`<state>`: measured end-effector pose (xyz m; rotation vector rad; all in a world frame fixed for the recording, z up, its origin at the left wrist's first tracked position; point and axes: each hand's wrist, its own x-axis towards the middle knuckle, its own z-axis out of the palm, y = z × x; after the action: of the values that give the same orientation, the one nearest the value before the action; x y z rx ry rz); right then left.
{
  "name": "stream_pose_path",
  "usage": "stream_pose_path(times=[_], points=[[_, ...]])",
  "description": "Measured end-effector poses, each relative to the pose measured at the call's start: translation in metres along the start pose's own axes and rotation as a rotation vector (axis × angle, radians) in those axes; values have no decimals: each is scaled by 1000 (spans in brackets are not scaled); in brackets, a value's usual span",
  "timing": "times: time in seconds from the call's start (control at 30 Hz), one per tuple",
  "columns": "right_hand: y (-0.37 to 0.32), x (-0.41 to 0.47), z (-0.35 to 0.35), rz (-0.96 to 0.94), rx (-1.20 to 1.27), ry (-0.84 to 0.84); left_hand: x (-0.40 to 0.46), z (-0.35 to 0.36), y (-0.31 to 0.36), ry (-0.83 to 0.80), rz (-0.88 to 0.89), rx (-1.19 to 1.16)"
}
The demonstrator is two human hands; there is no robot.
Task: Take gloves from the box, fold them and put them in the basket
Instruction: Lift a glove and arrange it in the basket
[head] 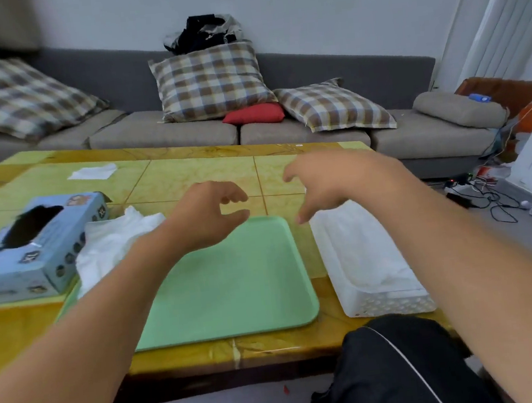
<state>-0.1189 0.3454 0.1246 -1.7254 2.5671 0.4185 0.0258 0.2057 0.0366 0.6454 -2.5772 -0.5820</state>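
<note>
A light blue glove box (29, 246) with a dark oval opening lies at the table's left. Crumpled white gloves (111, 243) sit beside it, on the left edge of a green tray (234, 286). A white perforated basket (373, 265) stands right of the tray with white material inside. My left hand (207, 214) hovers over the tray's far edge, fingers loosely curled, holding nothing. My right hand (324, 178) hangs above the basket's far end, fingers relaxed and empty.
A white tissue (92, 172) lies at the far left of the yellow-green table (190, 176). A grey sofa with checked cushions (212, 82) runs behind it. Cables and a power strip (473, 189) lie on the floor at right. My dark-trousered knee (394, 368) is at the near edge.
</note>
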Motion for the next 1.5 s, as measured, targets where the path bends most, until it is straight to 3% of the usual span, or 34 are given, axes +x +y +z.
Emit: stream_pose_path(times=[0.07, 0.17, 0.27, 0.37, 0.57, 0.7, 0.87, 1.07, 1.2, 1.27, 1.4, 1.5], points=[[-62, 18, 0, -234, 223, 132, -13, -19, -29, 60, -94, 40], [-133, 60, 31, -375, 391, 110, -31, -42, -65, 115, -185, 129], [-157, 98, 67, -340, 479, 142, -50, -49, -104, -101, -275, 265], [-160, 122, 88, -339, 631, 178, -61, -50, -135, -277, -320, 260], [-170, 144, 90, -375, 738, 7, -63, -55, -162, -317, -414, 219], [-162, 147, 91, -350, 703, 58, -63, -49, -165, -348, -383, 189], [-157, 153, 89, -264, 872, 331, -61, -48, -156, -289, -285, 149], [-168, 153, 98, -364, 776, 225, -59, -50, -146, -301, -187, 229], [-148, 143, 84, -318, 817, 255, -62, -55, -146, -167, -156, 93], [-137, 131, 78, -326, 750, 131, -63, -58, -147, -164, -196, 101], [-113, 106, 73, -361, 573, -115, -62, -59, -145, -369, -364, 92], [-90, 89, 71, -348, 452, -305, -57, -57, -137, -334, -439, -36]])
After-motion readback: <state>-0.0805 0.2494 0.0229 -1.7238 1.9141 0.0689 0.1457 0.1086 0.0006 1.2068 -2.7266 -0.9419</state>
